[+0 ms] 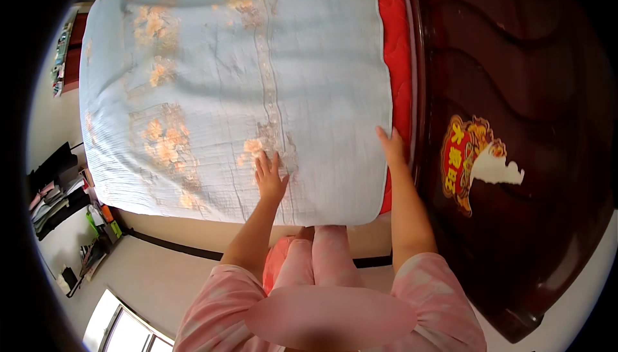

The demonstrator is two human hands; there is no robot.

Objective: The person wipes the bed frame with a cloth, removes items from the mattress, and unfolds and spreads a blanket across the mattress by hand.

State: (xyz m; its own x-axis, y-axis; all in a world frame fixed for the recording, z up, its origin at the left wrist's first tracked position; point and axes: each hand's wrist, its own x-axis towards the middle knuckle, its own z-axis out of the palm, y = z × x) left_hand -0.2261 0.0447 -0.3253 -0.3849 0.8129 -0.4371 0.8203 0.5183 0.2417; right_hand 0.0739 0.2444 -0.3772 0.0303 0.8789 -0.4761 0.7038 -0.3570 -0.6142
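A pale blue quilted bed cover with orange flower patterns lies over the bed. My left hand rests flat on it, fingers spread, beside a printed flower near the front side. At the cover's right edge is my right hand, its thumb held apart from the fingers and nothing visibly gripped. That hand touches the border where the cover meets a red quilted layer showing underneath. Low, shallow wrinkles run across parts of the cover.
A dark glossy wooden headboard stands close on the right, with a partly torn red and yellow sticker. At left are a shelf with folded clothes and a window. A red item is by my legs.
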